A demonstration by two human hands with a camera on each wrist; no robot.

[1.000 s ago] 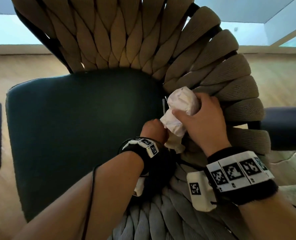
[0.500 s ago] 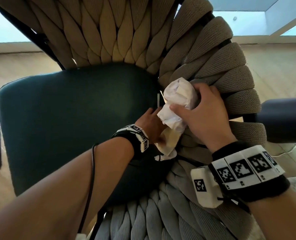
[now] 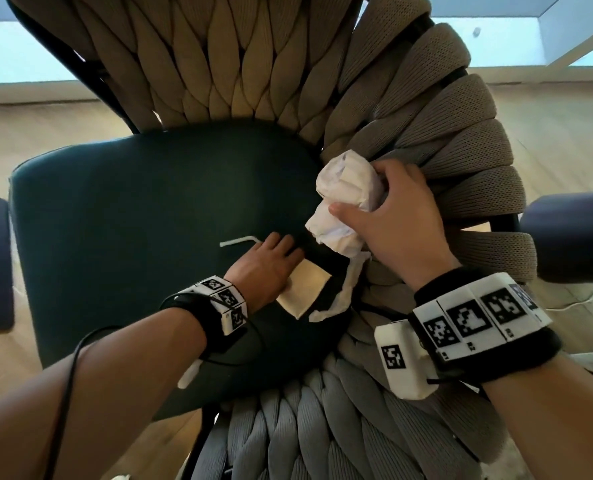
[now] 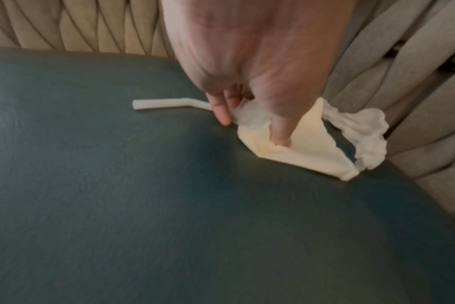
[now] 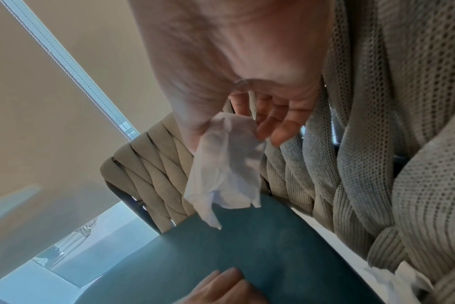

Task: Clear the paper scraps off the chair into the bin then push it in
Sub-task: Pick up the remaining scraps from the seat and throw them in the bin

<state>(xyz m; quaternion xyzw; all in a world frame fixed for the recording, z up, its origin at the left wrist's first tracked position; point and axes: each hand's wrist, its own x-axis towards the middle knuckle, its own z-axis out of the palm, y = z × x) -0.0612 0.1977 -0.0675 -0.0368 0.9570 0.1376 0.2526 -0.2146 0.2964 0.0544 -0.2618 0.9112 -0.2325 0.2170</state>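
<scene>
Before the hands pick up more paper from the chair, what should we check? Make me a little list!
1. Right hand has a firm hold of the paper wad: ok, fingers and thumb curl round it.
2. Left hand has hold of a scrap: ok, it pinches the white strip and its thumb presses the cream sheet.
3. The strip's twisted tail is free of the woven backrest: cannot tell.
4. Rolled paper stick picked up: not ok, it lies on the seat.
5. Bin within reach: cannot tell, none in view.
</scene>
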